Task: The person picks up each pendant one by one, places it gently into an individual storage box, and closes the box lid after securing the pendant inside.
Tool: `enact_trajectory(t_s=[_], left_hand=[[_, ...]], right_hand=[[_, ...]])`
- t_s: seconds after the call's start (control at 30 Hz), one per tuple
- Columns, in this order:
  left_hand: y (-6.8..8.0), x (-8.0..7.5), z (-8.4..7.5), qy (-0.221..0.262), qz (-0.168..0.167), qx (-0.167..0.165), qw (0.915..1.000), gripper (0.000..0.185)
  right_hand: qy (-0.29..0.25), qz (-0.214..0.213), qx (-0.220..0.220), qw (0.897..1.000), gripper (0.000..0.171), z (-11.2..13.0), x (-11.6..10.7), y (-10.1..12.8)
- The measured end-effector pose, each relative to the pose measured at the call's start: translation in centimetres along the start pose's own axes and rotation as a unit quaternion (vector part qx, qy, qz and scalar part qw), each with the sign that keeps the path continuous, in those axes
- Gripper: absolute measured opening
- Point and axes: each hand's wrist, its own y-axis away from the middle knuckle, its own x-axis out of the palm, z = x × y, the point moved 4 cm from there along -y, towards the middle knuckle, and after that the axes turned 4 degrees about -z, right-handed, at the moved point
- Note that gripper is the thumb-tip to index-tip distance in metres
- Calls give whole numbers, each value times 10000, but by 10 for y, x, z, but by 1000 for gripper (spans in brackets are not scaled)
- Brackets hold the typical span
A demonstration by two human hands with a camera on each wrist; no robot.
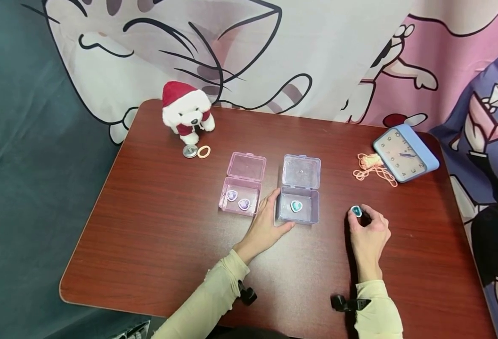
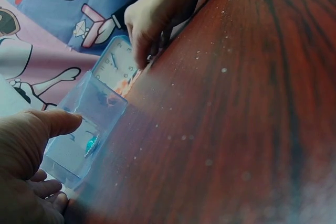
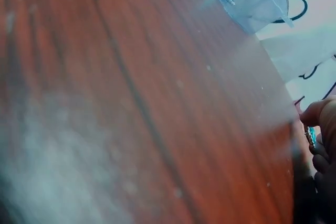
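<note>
Blue boxes-wise, the open blue case [image 1: 298, 207] at the table's [image 1: 147, 226] centre already holds one teal gem [image 1: 296, 205], steadied by the left hand's [image 1: 267, 226] relaxed fingers, while at its three o'clock the right hand [image 1: 369, 233] pinches a second teal gem [image 1: 356, 211], seemingly not yet boxed.

A: so the left hand [image 2: 26, 156] has its thumb on the clear blue box [image 2: 84, 129], teal gem [image 2: 91, 145] inside?

B: yep, and the right hand [image 2: 152, 19] pinches something tiny near the clock [image 2: 113, 66].
</note>
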Motion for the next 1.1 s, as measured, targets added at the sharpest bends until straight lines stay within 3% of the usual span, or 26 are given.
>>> enact_trajectory(t_s=[0.27,0.57,0.83,1.1], left_hand=[[0,1,-1,18,8,-12,10000,98],[0,1,-2,3,13,-7,10000,97],[0,-1,0,-99,-98,70,9999,97],[1,-1,-2,-43,-73,117,9999,97]], right_hand=[[-613,-144,-765,9951,27,35,1,9],[-1312,99,-1735,9760,29,81,7,24],[-1186,701,-2166,9665,32,93,20,35],[-1196,810,-2371,9607,31,93,22,37]])
